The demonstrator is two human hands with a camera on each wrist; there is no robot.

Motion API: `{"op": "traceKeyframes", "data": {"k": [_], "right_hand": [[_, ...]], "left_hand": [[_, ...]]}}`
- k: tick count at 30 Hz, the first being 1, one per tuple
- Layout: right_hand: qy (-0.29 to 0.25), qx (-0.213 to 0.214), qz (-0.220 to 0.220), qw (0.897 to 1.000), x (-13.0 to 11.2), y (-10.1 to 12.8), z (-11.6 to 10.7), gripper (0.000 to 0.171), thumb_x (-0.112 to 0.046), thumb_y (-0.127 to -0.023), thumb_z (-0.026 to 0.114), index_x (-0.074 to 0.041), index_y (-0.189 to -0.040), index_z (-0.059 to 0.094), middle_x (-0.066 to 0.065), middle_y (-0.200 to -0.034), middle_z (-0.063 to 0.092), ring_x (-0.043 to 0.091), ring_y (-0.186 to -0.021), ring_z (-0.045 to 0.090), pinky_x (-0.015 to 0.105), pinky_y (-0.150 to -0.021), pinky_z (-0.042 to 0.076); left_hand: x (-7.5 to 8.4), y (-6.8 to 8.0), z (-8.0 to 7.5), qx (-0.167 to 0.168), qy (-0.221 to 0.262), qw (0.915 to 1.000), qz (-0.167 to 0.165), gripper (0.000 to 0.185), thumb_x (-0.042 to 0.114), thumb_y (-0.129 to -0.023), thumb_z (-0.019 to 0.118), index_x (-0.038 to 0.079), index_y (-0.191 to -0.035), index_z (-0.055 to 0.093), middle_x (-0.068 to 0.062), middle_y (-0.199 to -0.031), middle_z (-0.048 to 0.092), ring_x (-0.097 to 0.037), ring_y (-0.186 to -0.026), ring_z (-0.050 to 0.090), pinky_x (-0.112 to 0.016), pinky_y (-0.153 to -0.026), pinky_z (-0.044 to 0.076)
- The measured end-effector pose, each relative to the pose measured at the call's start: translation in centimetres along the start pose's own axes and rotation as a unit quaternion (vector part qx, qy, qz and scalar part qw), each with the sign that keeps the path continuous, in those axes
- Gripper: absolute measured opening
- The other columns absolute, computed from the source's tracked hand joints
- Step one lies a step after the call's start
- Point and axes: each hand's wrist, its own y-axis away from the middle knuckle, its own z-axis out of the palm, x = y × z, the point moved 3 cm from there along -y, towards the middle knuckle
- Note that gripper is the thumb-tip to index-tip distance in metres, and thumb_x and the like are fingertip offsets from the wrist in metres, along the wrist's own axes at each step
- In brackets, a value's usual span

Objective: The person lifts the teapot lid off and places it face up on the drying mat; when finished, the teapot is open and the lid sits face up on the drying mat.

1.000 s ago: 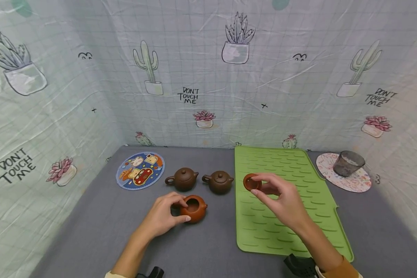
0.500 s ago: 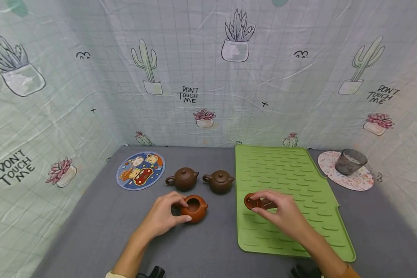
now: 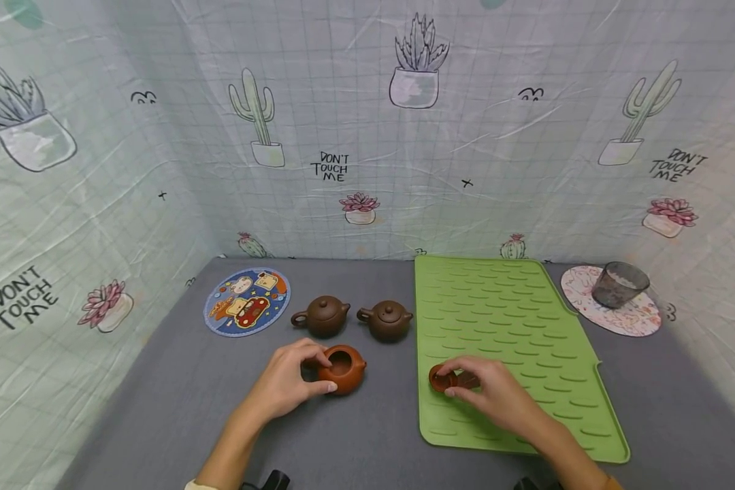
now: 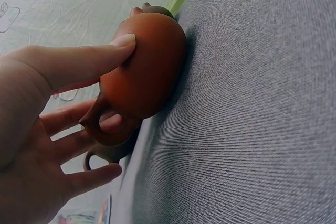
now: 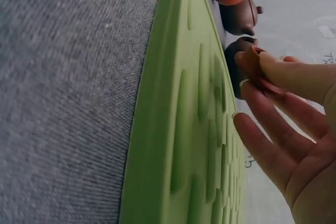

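My left hand (image 3: 288, 378) grips an orange-brown clay teapot (image 3: 349, 381) standing lidless on the grey cloth. Its thumb presses the body and a fingertip sits at the round opening. The left wrist view shows the pot's handle (image 4: 107, 135) among the other fingers. My right hand (image 3: 496, 391) pinches a small reddish-brown teapot lid (image 3: 441, 379) between thumb and fingers, low over the left part of the green mat (image 3: 502, 435). The lid's hollow underside faces up toward the head camera. In the right wrist view the lid (image 5: 252, 64) is partly covered by the thumb.
Two dark brown lidded teapots, one on the left (image 3: 324, 316) and one on the right (image 3: 388, 321), stand behind the orange one. A blue cartoon coaster (image 3: 248, 327) lies back left. Back right, a grey tumbler (image 3: 618, 286) stands on a pink-patterned coaster (image 3: 578, 279). A printed curtain (image 3: 367, 136) encloses the table.
My right hand has come down and nearer to me over the green mat, still holding the lid. The left hand and the orange teapot have stayed in place.
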Motion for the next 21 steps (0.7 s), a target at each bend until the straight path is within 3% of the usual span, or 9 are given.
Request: {"op": "traceKeyframes", "data": {"k": [7, 21], "right_hand": [[0.026, -0.037, 0.035, 0.998, 0.54, -0.27, 0.13, 0.029, -0.008, -0.087, 0.078, -0.019, -0.113, 0.072, 0.005, -0.114, 0.077, 0.009, -0.09, 0.075, 0.022, -0.076, 0.06], [0.066, -0.033, 0.047, 0.996, 0.42, -0.68, 0.35, 0.027, -0.008, -0.086, 0.08, -0.018, -0.109, 0.072, -0.001, -0.107, 0.077, 0.007, -0.089, 0.072, 0.022, -0.074, 0.059]], "left_hand": [[0.04, -0.14, 0.03, -0.001, 0.006, 1.0, 0.004, 0.026, 0.022, -0.073, 0.093, 0.021, -0.092, 0.075, 0.005, -0.11, 0.074, -0.014, -0.102, 0.069, -0.036, -0.093, 0.056], [-0.05, -0.09, -0.08, 0.0, 0.007, 1.0, -0.001, 0.027, 0.021, -0.072, 0.093, 0.02, -0.091, 0.075, 0.004, -0.11, 0.074, -0.015, -0.103, 0.069, -0.037, -0.094, 0.055]]}}
